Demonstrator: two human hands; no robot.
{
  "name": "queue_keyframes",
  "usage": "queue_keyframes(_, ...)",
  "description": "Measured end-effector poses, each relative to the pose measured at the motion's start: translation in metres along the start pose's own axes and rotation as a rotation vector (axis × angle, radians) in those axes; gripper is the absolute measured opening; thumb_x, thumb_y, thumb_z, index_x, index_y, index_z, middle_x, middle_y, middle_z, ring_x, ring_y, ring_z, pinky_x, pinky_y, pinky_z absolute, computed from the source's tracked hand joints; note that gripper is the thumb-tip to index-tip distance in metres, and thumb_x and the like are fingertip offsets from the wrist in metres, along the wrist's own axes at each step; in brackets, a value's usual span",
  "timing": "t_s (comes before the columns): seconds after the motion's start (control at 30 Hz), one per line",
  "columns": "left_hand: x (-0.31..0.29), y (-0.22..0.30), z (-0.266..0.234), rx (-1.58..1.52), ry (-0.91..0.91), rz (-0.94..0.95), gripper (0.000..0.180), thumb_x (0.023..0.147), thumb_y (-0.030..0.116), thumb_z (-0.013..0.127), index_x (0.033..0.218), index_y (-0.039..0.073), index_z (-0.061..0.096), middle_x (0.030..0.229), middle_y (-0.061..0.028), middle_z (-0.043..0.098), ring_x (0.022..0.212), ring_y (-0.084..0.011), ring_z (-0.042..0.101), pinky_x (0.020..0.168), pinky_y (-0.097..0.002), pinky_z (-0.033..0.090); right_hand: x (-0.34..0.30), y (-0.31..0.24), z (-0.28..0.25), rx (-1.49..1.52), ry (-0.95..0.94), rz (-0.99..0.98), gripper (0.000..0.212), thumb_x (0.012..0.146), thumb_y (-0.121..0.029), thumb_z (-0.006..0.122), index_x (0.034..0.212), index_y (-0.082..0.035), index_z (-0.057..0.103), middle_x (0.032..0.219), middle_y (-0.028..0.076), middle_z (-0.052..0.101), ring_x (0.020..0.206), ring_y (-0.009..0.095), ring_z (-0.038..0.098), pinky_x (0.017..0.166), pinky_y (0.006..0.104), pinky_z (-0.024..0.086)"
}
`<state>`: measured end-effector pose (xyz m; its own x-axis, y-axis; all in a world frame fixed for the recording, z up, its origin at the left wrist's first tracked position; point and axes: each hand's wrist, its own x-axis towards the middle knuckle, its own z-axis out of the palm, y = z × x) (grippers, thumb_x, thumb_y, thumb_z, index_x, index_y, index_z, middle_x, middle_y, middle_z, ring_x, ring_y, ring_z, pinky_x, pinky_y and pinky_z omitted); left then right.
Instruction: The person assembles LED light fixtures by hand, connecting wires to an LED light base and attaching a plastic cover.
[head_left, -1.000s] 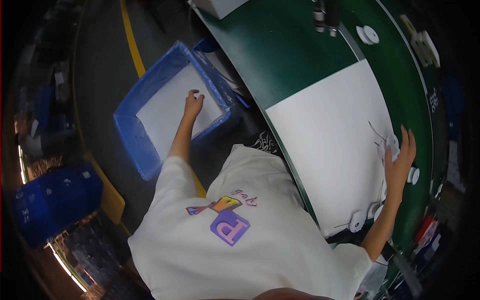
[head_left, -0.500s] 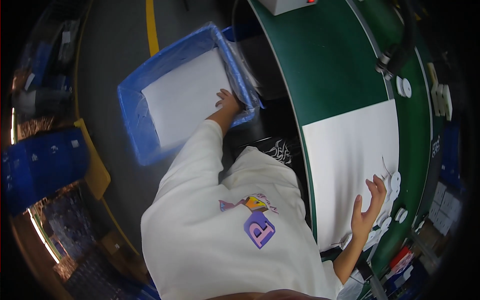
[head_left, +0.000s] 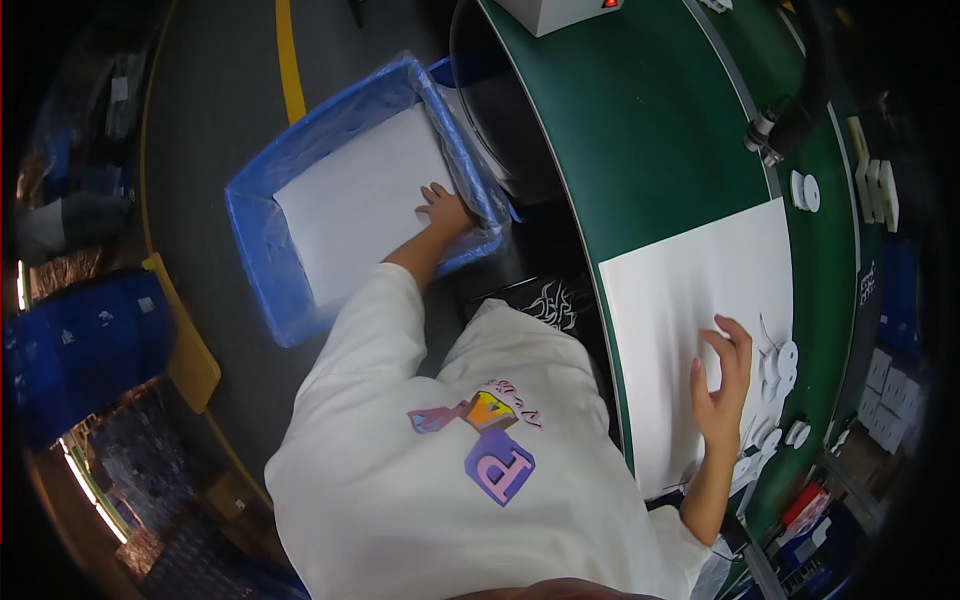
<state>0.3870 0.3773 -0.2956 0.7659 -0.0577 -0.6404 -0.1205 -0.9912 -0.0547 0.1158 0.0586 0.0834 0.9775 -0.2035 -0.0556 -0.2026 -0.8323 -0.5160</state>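
Note:
My left hand (head_left: 447,212) reaches into the blue bin (head_left: 262,262), near its right wall. Its fingers are spread at the edge of the white sheet (head_left: 350,200) lying there; what is under the palm is hidden. My right hand (head_left: 722,385) hovers over a large white sheet (head_left: 650,310) on the green worktable (head_left: 630,130), fingers curved and apart, with nothing visible in them. Beside it, white round spool-like parts (head_left: 787,360) with thin dark wires lie along the sheet's right edge.
Clear plastic film (head_left: 437,105) lines the bin. A pale box with a red light (head_left: 560,12) stands at the table's far end. A dark jointed arm (head_left: 785,125) hangs over its right side, near another white spool (head_left: 805,191). Blue crates (head_left: 90,335) stand at left.
My right hand has moved up and slightly left over the sheet, away from the spools. My left hand has shifted a little lower in view, its fingers more spread.

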Motion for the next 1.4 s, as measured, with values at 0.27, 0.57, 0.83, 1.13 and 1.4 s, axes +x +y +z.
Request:
queue_keyframes(0.27, -0.022, -0.046, -0.076, -0.166, 0.267, 0.156, 0.043, 0.080, 0.030, 0.064, 0.118, 0.010, 0.065, 0.116, -0.0251, 0.059, 0.104, -0.0431, 0.063, 0.087, -0.0541, 0.052, 0.063, -0.030, 0.010, 0.150, -0.031, -0.264, 0.028, 0.080, -0.001, 0.063, 0.108, -0.003, 0.066, 0.119, 0.018, 0.057, 0.112, 0.034, 0.056, 0.095, 0.0376, 0.046)
queue_keyframes(0.57, -0.060, -0.184, -0.164, -0.106, 0.450, 0.050, 0.043, 0.077, 0.014, 0.064, 0.118, 0.001, 0.059, 0.098, -0.0277, 0.068, 0.097, -0.0442, 0.065, 0.084, -0.0517, 0.052, 0.156, -0.094, 0.026, 0.416, 0.153, -0.608, 0.021, 0.084, -0.012, 0.067, 0.104, -0.006, 0.066, 0.090, 0.010, 0.060, 0.077, 0.028, 0.061, 0.067, 0.0367, 0.049)
queue_keyframes(0.83, -0.213, -0.281, -0.291, -0.086, 0.466, -0.016, 0.032, 0.089, 0.023, 0.060, 0.110, 0.000, 0.068, 0.103, -0.0234, 0.069, 0.099, -0.0375, 0.067, 0.087, -0.0414, 0.051, 0.158, -0.071, -0.016, 0.578, 0.262, -0.574, 0.018, 0.088, -0.018, 0.065, 0.104, -0.009, 0.067, 0.085, 0.006, 0.065, 0.066, 0.017, 0.058, 0.060, 0.0304, 0.047)
queue_keyframes(1.13, -0.418, -0.232, -0.463, -0.650, 0.794, 0.125, 0.026, 0.100, 0.022, 0.059, 0.113, 0.001, 0.066, 0.093, 0.0024, 0.065, 0.082, -0.0027, 0.054, 0.073, -0.0178, 0.043, 0.124, -0.067, -0.081, 0.692, 0.263, -0.431, 0.018, 0.094, -0.009, 0.057, 0.109, 0.000, 0.064, 0.071, 0.002, 0.057, 0.061, 0.007, 0.048, 0.056, 0.0240, 0.040)
queue_keyframes(1.4, -0.298, -0.328, -0.449, -0.807, 0.782, 0.301, 0.027, 0.100, 0.020, 0.058, 0.114, -0.002, 0.065, 0.102, -0.0021, 0.069, 0.089, -0.0076, 0.060, 0.081, -0.0227, 0.046, 0.117, -0.051, -0.069, 0.718, 0.439, -0.613, 0.018, 0.091, -0.021, 0.063, 0.102, -0.007, 0.068, 0.063, 0.006, 0.057, 0.056, 0.015, 0.050, 0.055, 0.0280, 0.042)
